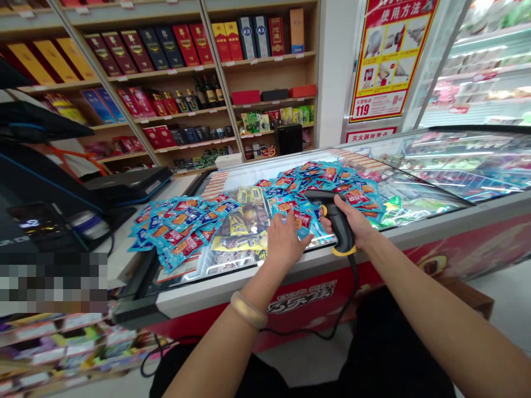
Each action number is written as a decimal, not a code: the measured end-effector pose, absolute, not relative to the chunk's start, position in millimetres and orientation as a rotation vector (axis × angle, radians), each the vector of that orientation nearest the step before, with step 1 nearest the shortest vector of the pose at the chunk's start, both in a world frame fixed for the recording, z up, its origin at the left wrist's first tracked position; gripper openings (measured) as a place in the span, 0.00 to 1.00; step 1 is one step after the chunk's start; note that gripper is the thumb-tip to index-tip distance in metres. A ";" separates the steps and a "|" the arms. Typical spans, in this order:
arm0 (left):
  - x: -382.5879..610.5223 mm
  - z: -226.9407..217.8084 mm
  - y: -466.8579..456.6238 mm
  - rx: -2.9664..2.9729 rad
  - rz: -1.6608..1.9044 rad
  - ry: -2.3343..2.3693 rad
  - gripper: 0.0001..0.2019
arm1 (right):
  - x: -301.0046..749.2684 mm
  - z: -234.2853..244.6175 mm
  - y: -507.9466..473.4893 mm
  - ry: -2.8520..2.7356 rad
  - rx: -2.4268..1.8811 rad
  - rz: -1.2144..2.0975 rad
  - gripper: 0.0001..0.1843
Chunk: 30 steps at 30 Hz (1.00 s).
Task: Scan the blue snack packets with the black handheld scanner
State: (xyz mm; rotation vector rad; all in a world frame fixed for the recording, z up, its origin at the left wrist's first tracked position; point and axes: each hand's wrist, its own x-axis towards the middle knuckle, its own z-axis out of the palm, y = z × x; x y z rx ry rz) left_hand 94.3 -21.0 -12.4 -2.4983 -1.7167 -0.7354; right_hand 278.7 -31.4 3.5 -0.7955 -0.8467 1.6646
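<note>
In front of you, the glass-topped chest freezer [215, 284] bears a left heap of blue snack packets [178, 226] and a wider right heap [327, 174].

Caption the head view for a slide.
Right hand holds a barcode scanner; left hand near blue packets on a glass-topped freezer.

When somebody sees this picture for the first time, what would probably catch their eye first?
Probably the bright blue packets, heaped in two places: one at the left end of the chest freezer, another farther right on its glass. Next, perhaps, the black barcode scanner with yellow trim, held in the person's right grip. The red-and-yellow poster at upper right also stands out.
</note>
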 end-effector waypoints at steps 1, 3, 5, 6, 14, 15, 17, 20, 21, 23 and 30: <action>94.3 -13.0 -21.0 -2.499 -0.737 -1.713 0.36 | 279.0 3.2 -31.6 -0.848 -0.795 1.666 0.23; 94.4 -13.9 -20.8 -2.505 -0.745 -1.709 0.34 | 279.3 3.0 -32.0 -0.856 -0.801 1.665 0.23; 94.8 -14.2 -20.6 -2.517 -0.761 -1.708 0.33 | 279.2 3.1 -32.6 -0.867 -0.803 1.664 0.23; 94.9 -14.0 -20.6 -2.524 -0.773 -1.708 0.33 | 279.1 3.2 -32.9 -0.871 -0.802 1.665 0.24; 93.1 -11.3 -22.2 -2.545 -0.920 -1.740 0.35 | 278.7 4.3 -35.0 -0.845 -0.777 1.679 0.23; 92.9 -11.6 -22.3 -2.543 -0.936 -1.741 0.35 | 278.8 4.1 -35.0 -0.848 -0.775 1.681 0.23; 92.9 -12.4 -22.5 -2.531 -0.935 -1.732 0.35 | 278.9 3.4 -34.8 -0.866 -0.772 1.675 0.23; 93.5 -12.7 -23.7 -2.526 -0.898 -1.692 0.30 | 279.0 2.7 -34.6 -0.893 -0.772 1.653 0.24; 93.7 -12.5 -24.2 -2.529 -0.905 -1.677 0.28 | 279.0 2.7 -34.7 -0.898 -0.772 1.650 0.24; 93.2 -12.2 -24.3 -2.530 -0.985 -1.665 0.26 | 279.1 2.9 -34.8 -0.907 -0.770 1.654 0.24; 78.2 -12.5 -5.7 -2.400 -2.321 -2.033 0.16 | 279.0 2.9 -35.0 -0.915 -0.775 1.661 0.23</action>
